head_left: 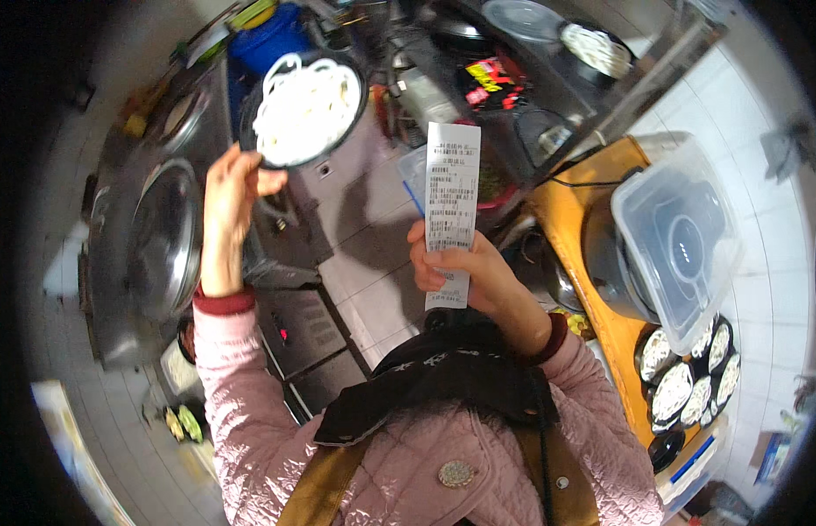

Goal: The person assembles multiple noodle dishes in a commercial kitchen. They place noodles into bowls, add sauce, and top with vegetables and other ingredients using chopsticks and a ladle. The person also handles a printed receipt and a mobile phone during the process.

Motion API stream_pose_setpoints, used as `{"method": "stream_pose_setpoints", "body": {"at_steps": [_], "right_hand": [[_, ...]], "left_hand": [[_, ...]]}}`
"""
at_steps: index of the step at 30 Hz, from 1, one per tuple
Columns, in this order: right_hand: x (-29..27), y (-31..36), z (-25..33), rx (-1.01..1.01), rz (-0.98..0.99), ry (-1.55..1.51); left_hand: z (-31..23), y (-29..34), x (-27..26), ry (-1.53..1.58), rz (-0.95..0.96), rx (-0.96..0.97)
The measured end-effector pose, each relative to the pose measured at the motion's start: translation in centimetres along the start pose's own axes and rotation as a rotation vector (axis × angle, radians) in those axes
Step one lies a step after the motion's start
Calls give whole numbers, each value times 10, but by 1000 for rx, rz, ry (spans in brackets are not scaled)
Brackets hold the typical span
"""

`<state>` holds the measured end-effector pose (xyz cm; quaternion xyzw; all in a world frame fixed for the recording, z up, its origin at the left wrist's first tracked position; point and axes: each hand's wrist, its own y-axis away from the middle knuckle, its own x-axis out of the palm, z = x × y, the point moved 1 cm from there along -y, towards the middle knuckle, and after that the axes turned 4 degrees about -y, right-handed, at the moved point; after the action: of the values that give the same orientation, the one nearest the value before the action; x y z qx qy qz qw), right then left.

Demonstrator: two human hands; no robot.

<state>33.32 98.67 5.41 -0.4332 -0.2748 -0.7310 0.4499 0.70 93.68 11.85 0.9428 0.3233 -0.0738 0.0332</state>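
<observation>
My left hand [235,195] is raised at the upper left, its fingers closed on the near rim of a black bowl [359,114]. Thick white noodles [305,110] fill the bowl up to its edge. In front of my chest my right hand [468,267] pinches a long printed paper receipt [453,193] by its lower part. The receipt stands upright, its print facing me, with my thumb across the front. The fingers behind the paper are partly hidden.
A large metal wok lid [167,237] lies at the left. To the right, a yellow wooden table [592,241] bears a big pot under a translucent plastic lid [684,245]. Several black bowls of noodles [675,392] sit nearby. A blue bucket [269,42] stands at the back.
</observation>
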Motion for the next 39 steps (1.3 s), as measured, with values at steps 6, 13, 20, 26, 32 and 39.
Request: {"method": "stream_pose_setpoints", "body": {"at_steps": [6,13,20,26,32,39], "right_hand": [[40,-23,-60,215,118,56],[72,-29,-114,496,349,93],[82,7,-141,736,467,27],[93,40,-175,913,572,-42],[114,69,-206,1021,665,-35],[150,103,-258,1067,704,13]], "left_hand": [[63,179,-109,80,-297,-155],[89,376,-110,136,-679,-214],[79,508,-34,272,-1041,-326],[72,583,23,294,-1256,-352],[79,635,44,294,-1321,-306],[92,688,29,324,-1406,-308]]}}
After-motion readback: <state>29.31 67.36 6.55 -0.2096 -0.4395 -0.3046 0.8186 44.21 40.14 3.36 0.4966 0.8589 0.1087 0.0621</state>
